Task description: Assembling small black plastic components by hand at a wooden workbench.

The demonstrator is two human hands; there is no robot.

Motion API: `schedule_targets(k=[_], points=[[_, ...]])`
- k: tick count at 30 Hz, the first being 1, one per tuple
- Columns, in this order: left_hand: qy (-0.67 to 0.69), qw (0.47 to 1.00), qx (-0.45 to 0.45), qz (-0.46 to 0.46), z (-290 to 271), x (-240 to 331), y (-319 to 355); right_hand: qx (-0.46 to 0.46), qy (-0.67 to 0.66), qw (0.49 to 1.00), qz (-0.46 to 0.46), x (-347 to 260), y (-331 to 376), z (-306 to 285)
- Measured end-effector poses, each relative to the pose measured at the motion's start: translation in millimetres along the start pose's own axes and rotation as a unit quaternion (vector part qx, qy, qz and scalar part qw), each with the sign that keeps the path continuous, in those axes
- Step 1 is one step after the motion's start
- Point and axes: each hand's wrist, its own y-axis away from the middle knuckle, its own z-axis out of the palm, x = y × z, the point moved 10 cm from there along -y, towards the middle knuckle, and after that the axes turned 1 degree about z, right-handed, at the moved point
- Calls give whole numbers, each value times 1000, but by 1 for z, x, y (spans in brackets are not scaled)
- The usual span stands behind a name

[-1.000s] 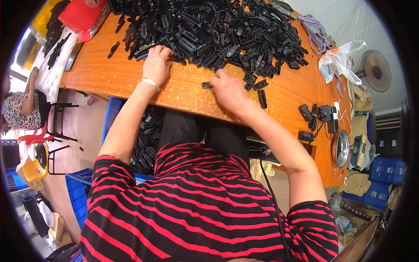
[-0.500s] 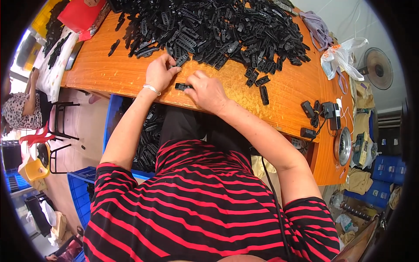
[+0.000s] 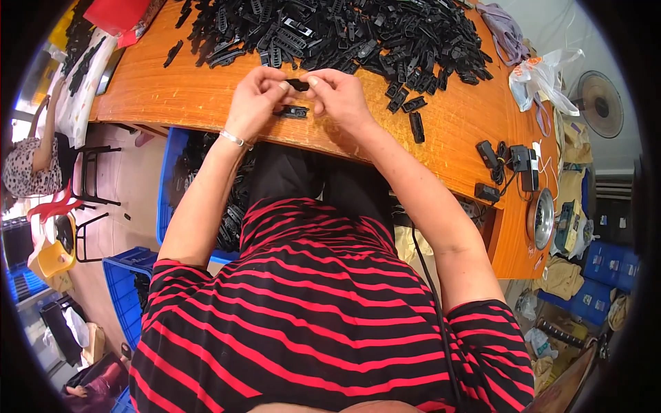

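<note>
Between my two hands, just above the table's near edge, is a small black plastic part [image 3: 297, 85]. My left hand [image 3: 256, 100] pinches one end of it with thumb and fingers. The other end is in the fingertips of my right hand [image 3: 339, 98]. A second black plastic part [image 3: 294, 111] lies on the wooden table right below them, close to my left fingers. Beyond my hands spreads a big heap of similar black parts [image 3: 344, 34].
Several loose parts [image 3: 416, 128] lie right of my hands. Black adapters with cables [image 3: 523, 165] and a metal bowl [image 3: 543, 219] are at the table's right. A blue crate [image 3: 172, 182] of black parts stands below the edge. Another person [image 3: 34, 162] sits at far left.
My hands have moved up and come together, now both on one black part. My right hand has let go of the part near the edge, which lies on the table.
</note>
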Motion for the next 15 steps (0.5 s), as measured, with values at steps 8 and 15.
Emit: schedule_targets(k=[8, 15], points=[[-2, 998, -11, -54, -19, -12, 8, -57, -80, 994, 44, 12, 14, 20], [-73, 997, 16, -37, -18, -22, 7, 13, 67, 992, 109, 31, 12, 4]])
